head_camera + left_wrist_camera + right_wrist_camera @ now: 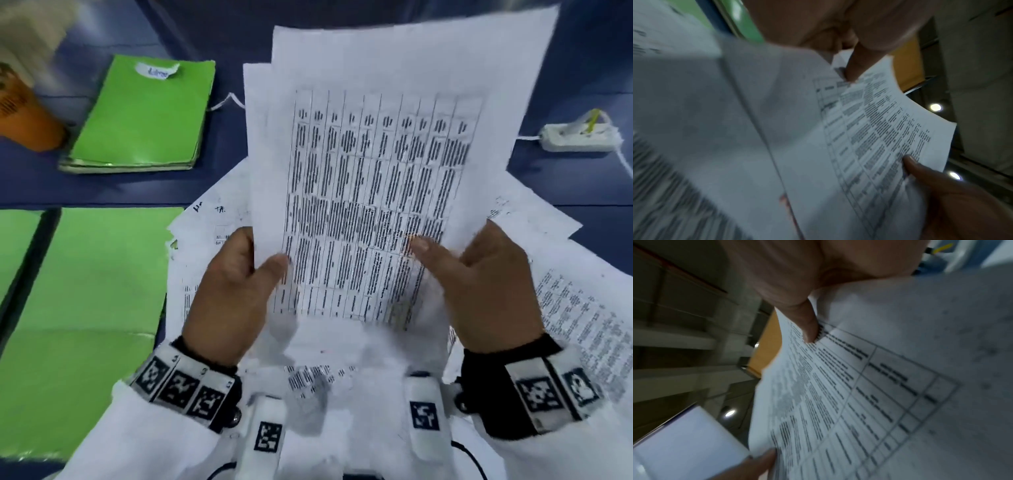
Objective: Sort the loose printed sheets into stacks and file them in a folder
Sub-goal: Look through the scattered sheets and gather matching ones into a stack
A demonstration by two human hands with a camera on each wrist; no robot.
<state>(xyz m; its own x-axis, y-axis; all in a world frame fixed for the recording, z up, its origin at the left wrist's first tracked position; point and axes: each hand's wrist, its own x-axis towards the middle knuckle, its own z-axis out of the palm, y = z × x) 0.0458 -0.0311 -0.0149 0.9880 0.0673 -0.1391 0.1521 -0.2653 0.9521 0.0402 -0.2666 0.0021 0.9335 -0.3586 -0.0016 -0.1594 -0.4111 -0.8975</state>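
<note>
Sheets (376, 192), two or more, raised; left hand (226, 294) and right hand (486, 291) pinch lower edge. Two green folders: closed (144, 116) at 10 o'clock, open (89, 294) at 9.

Dark blue tabletop (41, 185); round ceiling lights (935, 107); grey walls (980, 65).

Head view looks down on the printed sheet (370, 192) from above; both wrist views sit close beneath it, facing upward.
</note>
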